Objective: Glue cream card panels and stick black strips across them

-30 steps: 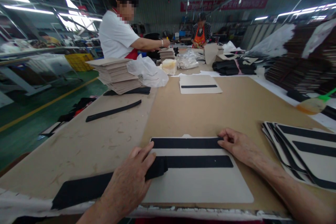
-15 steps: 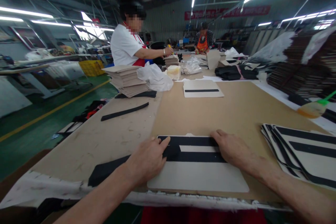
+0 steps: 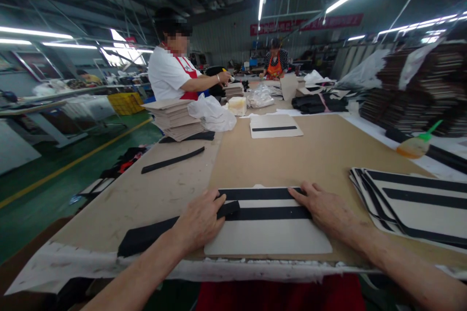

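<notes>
A pale board (image 3: 270, 240) with two black strips across its upper half lies near the table's front edge. My left hand (image 3: 202, 218) rests on its left side, index finger on the upper strip's left end. A loose black piece (image 3: 229, 209) sticks out from under that hand over the board. My right hand (image 3: 324, 209) lies at the board's right side, fingers spread, one fingertip on the upper strip. A bundle of black strips (image 3: 146, 236) lies beneath my left forearm. Whether my left hand grips the loose piece is hidden.
Striped boards (image 3: 419, 209) are stacked at the right. Another board (image 3: 275, 131) lies farther back. Grey pieces (image 3: 175, 116) are piled beside a plastic bag (image 3: 215, 112). A glue bottle (image 3: 414, 146) lies at far right. A person (image 3: 173, 68) works at the left; another stands behind.
The loose black piece over the board has drawn back left and shows less of itself. My right fingertips have shifted slightly on the upper strip. The camera view has shifted a little.
</notes>
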The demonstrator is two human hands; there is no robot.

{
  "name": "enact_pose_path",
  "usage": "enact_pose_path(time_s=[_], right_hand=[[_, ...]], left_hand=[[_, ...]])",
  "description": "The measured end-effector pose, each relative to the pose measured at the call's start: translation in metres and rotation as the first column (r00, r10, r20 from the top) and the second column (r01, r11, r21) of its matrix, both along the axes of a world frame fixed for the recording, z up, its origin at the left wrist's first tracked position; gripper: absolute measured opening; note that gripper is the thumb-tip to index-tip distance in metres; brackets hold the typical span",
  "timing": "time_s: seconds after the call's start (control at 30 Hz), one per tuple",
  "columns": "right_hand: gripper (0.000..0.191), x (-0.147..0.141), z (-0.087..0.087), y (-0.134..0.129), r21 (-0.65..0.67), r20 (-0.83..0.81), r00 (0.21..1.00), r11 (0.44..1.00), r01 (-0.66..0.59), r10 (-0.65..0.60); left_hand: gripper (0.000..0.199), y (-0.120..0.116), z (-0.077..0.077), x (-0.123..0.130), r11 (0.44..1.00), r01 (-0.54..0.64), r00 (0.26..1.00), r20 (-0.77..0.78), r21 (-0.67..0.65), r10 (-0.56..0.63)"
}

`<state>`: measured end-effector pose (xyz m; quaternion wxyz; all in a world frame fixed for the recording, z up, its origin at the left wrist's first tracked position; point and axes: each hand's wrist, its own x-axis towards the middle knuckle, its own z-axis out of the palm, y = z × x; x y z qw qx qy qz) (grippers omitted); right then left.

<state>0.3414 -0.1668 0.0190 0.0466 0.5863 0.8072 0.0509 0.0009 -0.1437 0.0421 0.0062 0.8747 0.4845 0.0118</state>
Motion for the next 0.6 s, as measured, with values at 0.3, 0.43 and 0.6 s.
enact_pose_path(time_s=[0.3,0.43,0.6], right_hand=[[0.048,-0.001,0.01,-0.039,0.02,-0.357,0.927,0.992,0.127,-0.111],[0.097,-0.071,0.011,-0.061,-0.092,-0.459,0.863,0.955,-0.282,0.211],[0.094,-0.108,-0.013,-0.055,0.09,-0.38,0.877,0.956,-0.28,0.293]], left_hand=[[0.044,-0.01,-0.029,-0.03,0.997,-0.002,0.978,0.206,0.079,-0.014],[0.039,-0.008,-0.031,-0.034,0.994,0.012,0.954,0.297,0.112,-0.045],[0.045,-0.003,-0.037,-0.04,0.979,-0.075,0.905,0.425,0.188,-0.012]])
